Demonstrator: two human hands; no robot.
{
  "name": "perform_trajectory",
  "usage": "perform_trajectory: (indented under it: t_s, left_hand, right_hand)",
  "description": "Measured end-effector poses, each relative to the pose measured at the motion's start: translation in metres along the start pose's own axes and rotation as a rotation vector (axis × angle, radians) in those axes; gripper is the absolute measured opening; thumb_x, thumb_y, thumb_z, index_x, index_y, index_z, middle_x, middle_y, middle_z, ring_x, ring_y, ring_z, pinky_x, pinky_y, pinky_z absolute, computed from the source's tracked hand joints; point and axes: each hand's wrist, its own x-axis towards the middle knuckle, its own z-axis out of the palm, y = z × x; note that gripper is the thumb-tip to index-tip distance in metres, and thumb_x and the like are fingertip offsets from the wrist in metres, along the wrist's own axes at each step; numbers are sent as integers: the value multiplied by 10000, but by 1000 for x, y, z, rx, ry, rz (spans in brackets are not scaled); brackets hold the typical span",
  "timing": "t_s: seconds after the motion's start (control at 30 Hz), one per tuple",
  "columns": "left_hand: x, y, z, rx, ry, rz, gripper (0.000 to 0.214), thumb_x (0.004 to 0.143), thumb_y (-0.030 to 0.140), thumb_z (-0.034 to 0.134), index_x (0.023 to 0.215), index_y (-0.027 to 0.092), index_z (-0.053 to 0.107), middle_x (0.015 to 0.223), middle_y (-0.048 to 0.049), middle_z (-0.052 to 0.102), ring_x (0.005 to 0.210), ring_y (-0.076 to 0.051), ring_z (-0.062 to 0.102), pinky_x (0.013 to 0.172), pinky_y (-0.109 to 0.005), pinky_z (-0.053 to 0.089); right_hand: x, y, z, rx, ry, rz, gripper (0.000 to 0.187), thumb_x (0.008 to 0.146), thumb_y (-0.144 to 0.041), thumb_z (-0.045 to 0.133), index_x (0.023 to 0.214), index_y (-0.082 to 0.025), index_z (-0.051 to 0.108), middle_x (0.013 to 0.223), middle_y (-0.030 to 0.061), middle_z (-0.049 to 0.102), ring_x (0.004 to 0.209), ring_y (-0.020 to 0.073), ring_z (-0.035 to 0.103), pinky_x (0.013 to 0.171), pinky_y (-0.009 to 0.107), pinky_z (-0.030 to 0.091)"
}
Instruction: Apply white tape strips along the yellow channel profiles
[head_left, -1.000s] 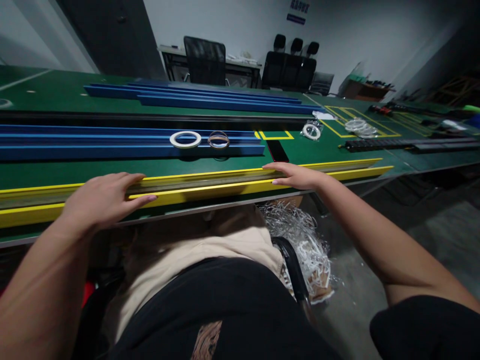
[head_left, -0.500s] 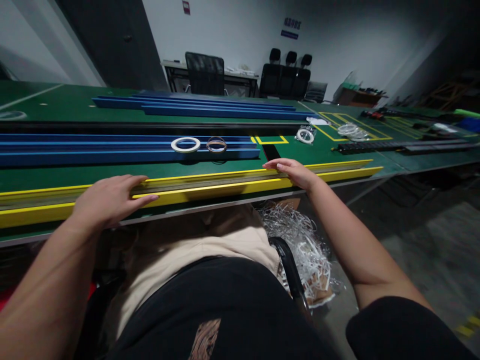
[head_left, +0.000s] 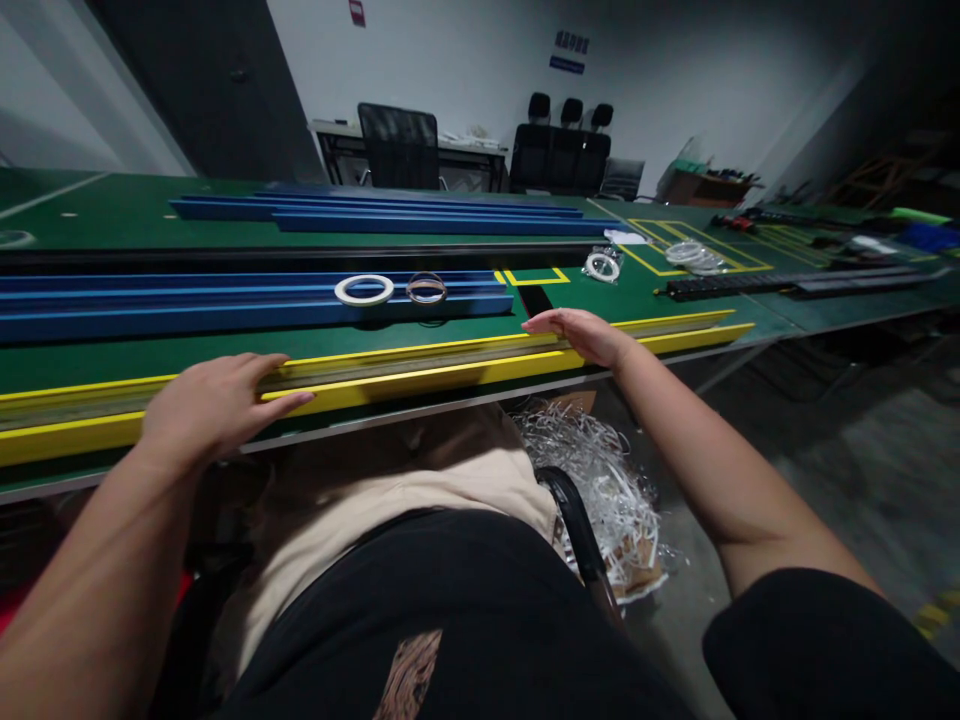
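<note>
A long yellow channel rail (head_left: 420, 381) lies along the table's near edge, with a greyish strip down its groove. My left hand (head_left: 206, 405) straddles it at the left, thumb on the front flange and fingers over the far one, closed on the rail. Farther right, my right hand (head_left: 585, 335) rests across the rail with its fingers stretched out together toward the far side. Its thumb is mostly hidden. Just beyond those fingertips lies a dark flat object (head_left: 535, 300).
Behind the yellow rail, blue rails (head_left: 255, 318) carry a white tape roll (head_left: 364, 290) and a brown tape roll (head_left: 426, 289). A bagged white roll (head_left: 602, 266) and black rails (head_left: 795, 284) lie rightward on the green table (head_left: 465, 325). Shredded strips (head_left: 592, 480) fill the space below.
The view has shifted slightly, so table items appear a little farther left. Both hands stay at about the same places on the yellow rail; the right hand's fingers look slightly more drawn together.
</note>
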Motion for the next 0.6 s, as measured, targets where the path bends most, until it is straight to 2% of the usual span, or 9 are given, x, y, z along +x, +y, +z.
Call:
perform_trajectory:
  t_s: [0.2,0.37,0.47,0.6]
  left_hand:
    - [-1,0,1,8,-12,-14,818,913,774,330,1399,154,550,1305,-139,664,1152,-335,616,911,-394,447]
    - [0,6,-5,21,-4,-2,792,925,757,331,1371,138,544,1297,-154,664,1144,-329,613,907,-383,441]
    - [5,36,-12,7,25,39,795,923,761,324,1319,118,574,1226,-179,683,1099,-345,625,884,-400,440]
    - [22,101,-22,-38,100,87,727,926,720,375,1288,136,610,1153,-185,704,1048,-355,639,866,-415,432]
  right_hand:
    - [12,-16,1,-223,-66,126,533,893,-666,603,1176,-236,738,1294,83,709,1265,246,603,1185,465,346]
    - [30,-28,21,-562,-156,124,441,932,-579,593,1187,-254,744,1270,47,718,1207,250,624,1107,420,416]
    - [46,-35,42,-718,-264,97,400,943,-522,593,1211,-259,731,1255,35,725,1123,235,655,997,356,471]
    - [65,-39,83,-868,-350,83,449,972,-547,538,1274,-246,678,1241,52,728,1071,225,661,891,308,470]
